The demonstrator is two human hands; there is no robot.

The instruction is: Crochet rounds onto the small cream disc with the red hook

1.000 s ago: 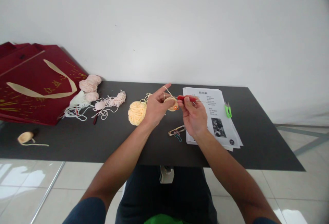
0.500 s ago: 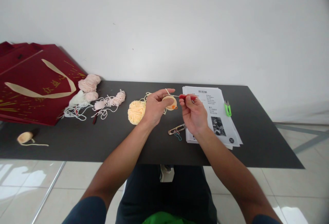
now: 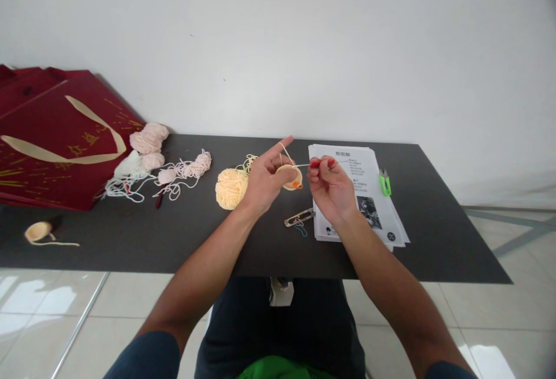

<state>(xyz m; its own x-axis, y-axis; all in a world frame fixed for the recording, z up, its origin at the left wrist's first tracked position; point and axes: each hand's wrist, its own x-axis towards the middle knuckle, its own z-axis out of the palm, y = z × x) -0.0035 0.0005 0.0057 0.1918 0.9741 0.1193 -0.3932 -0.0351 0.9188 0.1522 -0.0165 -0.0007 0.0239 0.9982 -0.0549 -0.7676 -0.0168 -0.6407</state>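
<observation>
Between thumb and fingers, my left hand (image 3: 267, 180) pinches a small cream crocheted piece (image 3: 289, 177) with an orange marker (image 3: 297, 184) at its lower right. Its index finger points up with yarn looped around it. My right hand (image 3: 332, 189) is closed on the red handle of a crochet hook (image 3: 322, 163), whose thin metal shaft reaches left to the edge of the crocheted piece. A yellow yarn ball (image 3: 231, 188) lies just left of my left hand.
Thread snips (image 3: 299, 218) and a teal marker lie below my hands. Printed sheets (image 3: 347, 193) with green snips (image 3: 384, 183) are at right. Pink and white yarn (image 3: 150, 137), a red bag (image 3: 56, 135) and another cream piece (image 3: 39, 231) are on the left of the dark table (image 3: 174, 240).
My left index finger has risen, lifting the yarn loop. The crocheted piece and the hook have shifted slightly right, and my right hand has moved a little right too.
</observation>
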